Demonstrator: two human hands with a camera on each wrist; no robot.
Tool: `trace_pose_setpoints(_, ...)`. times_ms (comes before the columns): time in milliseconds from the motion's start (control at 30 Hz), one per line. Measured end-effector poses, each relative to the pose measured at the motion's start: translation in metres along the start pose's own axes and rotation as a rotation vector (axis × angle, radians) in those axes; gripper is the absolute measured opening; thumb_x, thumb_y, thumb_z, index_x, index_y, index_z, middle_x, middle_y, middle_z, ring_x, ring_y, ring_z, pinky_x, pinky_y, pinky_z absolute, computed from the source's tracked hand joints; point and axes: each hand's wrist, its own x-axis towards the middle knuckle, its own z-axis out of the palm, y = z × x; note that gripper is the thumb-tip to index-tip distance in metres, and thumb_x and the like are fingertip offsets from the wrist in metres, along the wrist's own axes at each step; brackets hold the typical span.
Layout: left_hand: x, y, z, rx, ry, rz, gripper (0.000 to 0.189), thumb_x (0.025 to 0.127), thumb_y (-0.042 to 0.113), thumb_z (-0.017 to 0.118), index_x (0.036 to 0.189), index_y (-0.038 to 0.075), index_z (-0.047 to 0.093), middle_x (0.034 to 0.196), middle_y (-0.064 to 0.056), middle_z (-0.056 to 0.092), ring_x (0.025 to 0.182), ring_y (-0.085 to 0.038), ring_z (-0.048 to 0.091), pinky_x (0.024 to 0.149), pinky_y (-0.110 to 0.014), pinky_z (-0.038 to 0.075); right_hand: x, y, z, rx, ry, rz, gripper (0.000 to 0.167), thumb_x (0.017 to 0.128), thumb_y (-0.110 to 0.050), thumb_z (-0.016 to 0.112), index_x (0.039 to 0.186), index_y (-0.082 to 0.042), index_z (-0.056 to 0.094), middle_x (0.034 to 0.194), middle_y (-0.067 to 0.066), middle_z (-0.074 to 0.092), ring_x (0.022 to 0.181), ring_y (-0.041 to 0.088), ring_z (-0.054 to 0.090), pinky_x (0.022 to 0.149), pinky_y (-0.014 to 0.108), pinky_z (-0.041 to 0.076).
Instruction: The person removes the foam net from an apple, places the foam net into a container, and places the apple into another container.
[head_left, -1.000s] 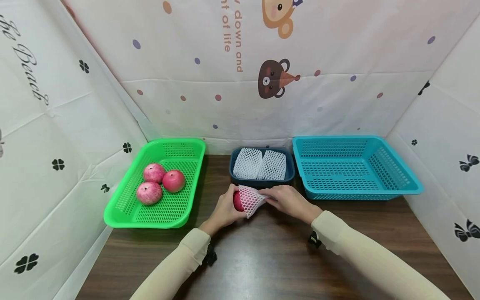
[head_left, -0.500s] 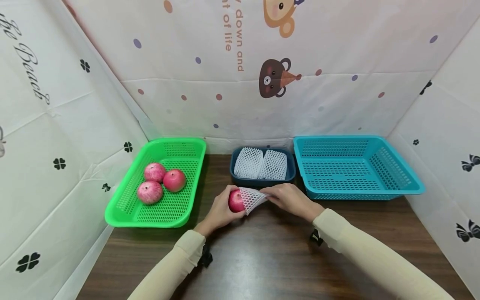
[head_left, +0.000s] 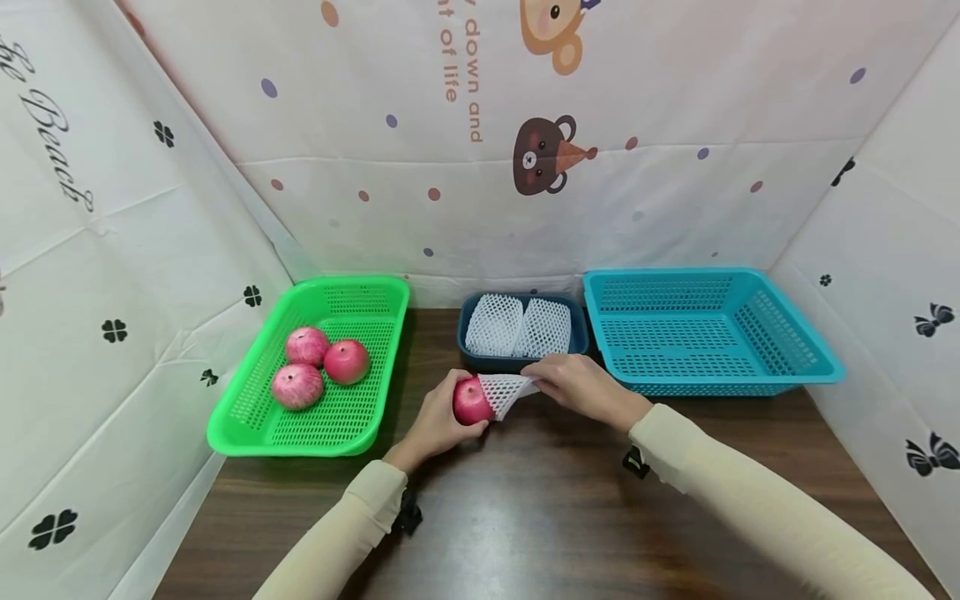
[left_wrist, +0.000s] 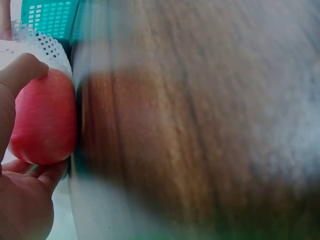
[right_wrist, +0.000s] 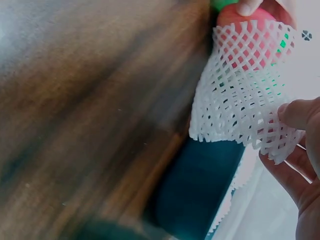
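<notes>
In the head view my left hand (head_left: 435,421) grips a red apple (head_left: 471,402) above the middle of the table, thumb and fingers on opposite sides of it. A white foam fruit net (head_left: 504,392) covers the apple's right part. My right hand (head_left: 577,385) pinches the net's far end, as the right wrist view also shows, where the net (right_wrist: 240,107) stretches out past the apple (right_wrist: 245,17). The left wrist view shows most of the apple (left_wrist: 47,117) bare, with the left thumb (left_wrist: 30,70) close to the net's edge.
A green basket (head_left: 300,450) on the left holds three apples (head_left: 297,386). Behind my hands stands a dark blue tub (head_left: 495,364) with white foam nets (head_left: 495,325) in it. A blue basket (head_left: 720,387) is at the right. Printed cloth (head_left: 420,225) walls the table (head_left: 525,517).
The apple, gripped in my left hand, has moved slightly left, and more of its red skin shows outside the net. My right hand has risen a little, keeping its pinch on the net.
</notes>
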Motion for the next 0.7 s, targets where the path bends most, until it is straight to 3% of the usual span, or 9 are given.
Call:
trace_pose_setpoints(367, -0.002, -0.001, -0.002, 0.028, 0.063, 0.075, 0.073, 0.071, 0.023, 0.094, 0.128, 0.011, 0.051, 0.121, -0.007, 0.064, 0.104, -0.022, 0.065, 0.088, -0.038, 0.059, 0.007, 0.001, -0.022, -0.047, 0.082, -0.015, 0.029, 0.088, -0.003, 0.079, 0.117, -0.008, 0.076, 0.109, 0.005, 0.077, 0.1, 0.019, 0.072, 0.084, 0.037, 0.06)
trace_pose_setpoints(700, 0.0, -0.002, -0.005, 0.053, 0.002, 0.024, 0.071, 0.074, 0.024, 0.092, 0.129, 0.011, 0.049, 0.123, -0.008, 0.066, 0.105, -0.022, 0.066, 0.088, -0.038, 0.059, 0.01, 0.006, -0.037, -0.045, 0.099, -0.019, 0.032, 0.092, -0.005, 0.076, 0.124, -0.007, 0.073, 0.112, 0.007, 0.074, 0.099, 0.021, 0.07, 0.081, 0.037, 0.06)
